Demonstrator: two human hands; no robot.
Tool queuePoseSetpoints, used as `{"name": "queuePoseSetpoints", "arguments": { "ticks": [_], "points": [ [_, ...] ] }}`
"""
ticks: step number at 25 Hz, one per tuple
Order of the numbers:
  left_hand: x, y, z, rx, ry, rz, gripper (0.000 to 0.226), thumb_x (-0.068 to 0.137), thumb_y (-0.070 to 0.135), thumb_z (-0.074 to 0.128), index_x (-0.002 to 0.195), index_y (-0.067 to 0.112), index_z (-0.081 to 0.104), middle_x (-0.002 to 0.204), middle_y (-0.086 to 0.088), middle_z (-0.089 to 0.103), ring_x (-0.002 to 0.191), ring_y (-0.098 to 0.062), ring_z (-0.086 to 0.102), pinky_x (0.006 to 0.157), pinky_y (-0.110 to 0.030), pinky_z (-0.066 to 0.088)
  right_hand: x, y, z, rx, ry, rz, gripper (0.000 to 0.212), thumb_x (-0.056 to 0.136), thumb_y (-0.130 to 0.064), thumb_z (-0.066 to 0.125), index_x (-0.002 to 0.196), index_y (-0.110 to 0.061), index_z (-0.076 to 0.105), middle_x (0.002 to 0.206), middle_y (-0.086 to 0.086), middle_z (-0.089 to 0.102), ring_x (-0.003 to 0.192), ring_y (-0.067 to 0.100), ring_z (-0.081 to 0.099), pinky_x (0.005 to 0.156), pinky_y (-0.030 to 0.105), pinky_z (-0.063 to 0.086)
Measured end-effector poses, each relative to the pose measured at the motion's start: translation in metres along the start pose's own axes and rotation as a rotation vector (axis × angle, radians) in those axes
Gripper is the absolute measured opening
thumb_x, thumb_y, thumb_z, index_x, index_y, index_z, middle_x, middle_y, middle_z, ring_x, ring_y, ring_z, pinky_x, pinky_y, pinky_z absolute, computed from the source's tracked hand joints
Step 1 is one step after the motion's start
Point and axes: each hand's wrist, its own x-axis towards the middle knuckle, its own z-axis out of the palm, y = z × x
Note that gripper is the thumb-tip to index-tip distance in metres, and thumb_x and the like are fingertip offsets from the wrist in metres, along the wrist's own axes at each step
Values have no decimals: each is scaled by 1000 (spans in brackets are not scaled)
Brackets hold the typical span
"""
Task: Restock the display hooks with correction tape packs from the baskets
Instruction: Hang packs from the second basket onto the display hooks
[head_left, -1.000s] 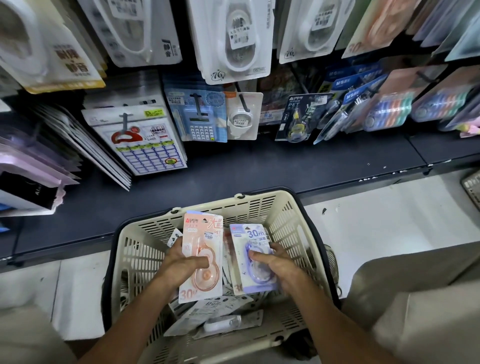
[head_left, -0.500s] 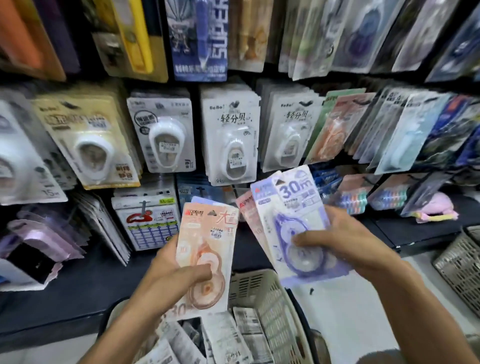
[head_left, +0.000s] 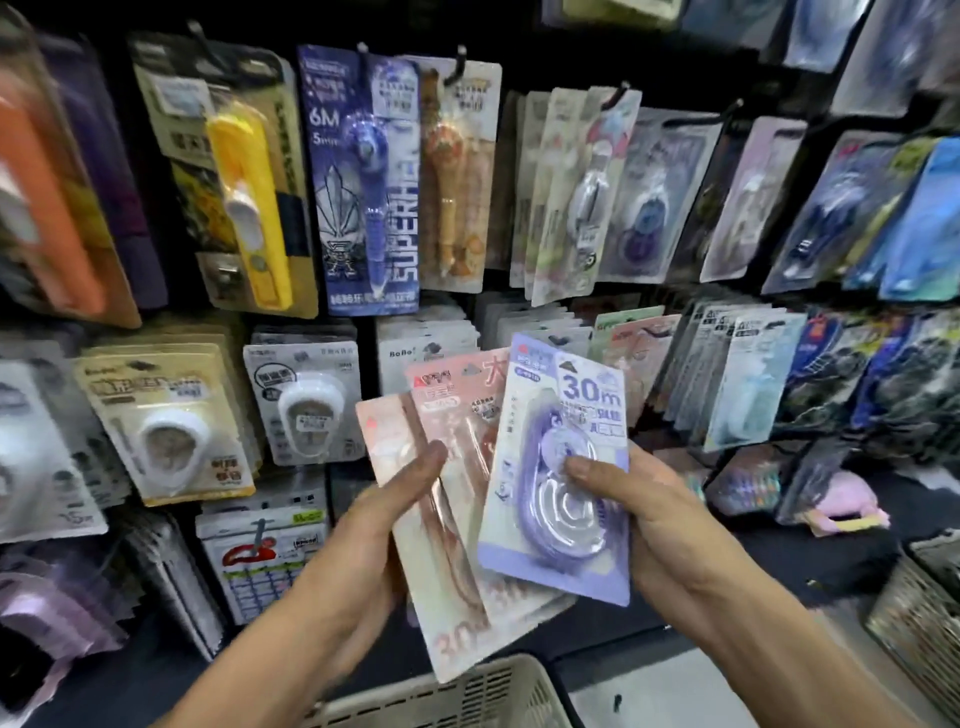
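Observation:
My left hand (head_left: 379, 525) grips pink correction tape packs (head_left: 441, 499), fanned so that two show, its thumb across the front one. My right hand (head_left: 649, 525) holds a purple "30m" correction tape pack (head_left: 558, 483), thumb pressed on the blister. The purple pack overlaps the right edge of the pink ones. Both are raised in front of the display wall, level with a row of hooks that carries similar pink and green packs (head_left: 631, 343). The cream basket (head_left: 467, 696) shows only its rim at the bottom.
Hooks full of packaged stationery cover the wall: a yellow item (head_left: 254, 208), a blue "6M" pen-type pack (head_left: 363, 176), white round tape packs (head_left: 306, 410). A dark shelf ledge (head_left: 779, 545) runs below. A second wire basket (head_left: 924, 613) stands at the right edge.
Both hands have lifted the packs out of the basket up to the hooks and brought them together, so the purple pack overlaps the pink ones. My view has tilted up from the basket to the wall.

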Motion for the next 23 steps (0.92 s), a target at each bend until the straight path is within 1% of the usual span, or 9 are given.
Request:
{"name": "queuePoseSetpoints", "arguments": {
  "ticks": [2,5,8,10,13,15,18,20,23],
  "points": [
    [7,4,4,9,-30,27,68,57,44,91,118,19,75,115,-10,77,104,-30,74,91,-47,58,5,-4,8,-52,-37,-2,44,76,-22,81,119,-13,73,122,13,73,103,28,73,79,32,59],
    [18,2,10,-58,-26,55,56,66,20,88,120,12,72,113,-14,77,101,-32,75,87,-45,61,13,-23,6,-142,-37,-22,31,79,-25,81,108,-15,78,117,12,75,99,25,74,78,30,59],
    [26,0,16,-111,6,43,59,63,25,84,120,14,73,114,-13,77,103,-32,75,95,-45,54,16,-36,-8,-136,-1,-3,26,77,-26,78,101,-16,80,112,13,76,92,23,75,76,32,60],
    [31,1,19,-110,32,71,55,63,26,84,117,16,74,112,-12,77,101,-32,75,94,-45,54,18,-37,-20,-100,25,5,28,79,-25,76,104,-13,79,114,15,75,94,24,75,77,34,61],
    [36,1,16,-49,95,132,60,57,30,88,115,20,75,110,-8,78,100,-31,75,98,-52,53,26,-47,-51,-157,182,-76,45,73,-24,79,114,-7,72,113,15,75,95,28,76,71,35,62],
    [37,-1,10,-35,108,141,58,57,31,88,113,23,75,110,-7,78,100,-31,76,95,-52,55,30,-58,-76,-256,302,-113,42,70,-24,80,108,-9,74,110,15,76,89,27,77,66,33,62],
    [35,0,9,-58,36,147,56,51,34,88,106,26,78,108,-10,79,94,-33,77,70,-41,64,30,-60,-106,-360,411,-59,48,62,-29,85,107,-14,74,105,12,78,87,28,77,75,41,63],
    [32,-4,13,-22,-16,140,57,47,34,89,103,25,79,106,-12,79,92,-33,77,64,-35,63,32,-56,-113,-376,532,-68,63,56,-32,88,113,-16,67,98,6,80,85,27,77,77,44,61],
    [29,-14,26,42,-100,141,59,47,29,90,104,20,78,108,-14,78,95,-33,77,69,-33,63,38,-52,-116,-335,696,-122,72,52,-39,88,112,-17,55,94,2,77,74,22,76,56,35,56]
  ]
}}
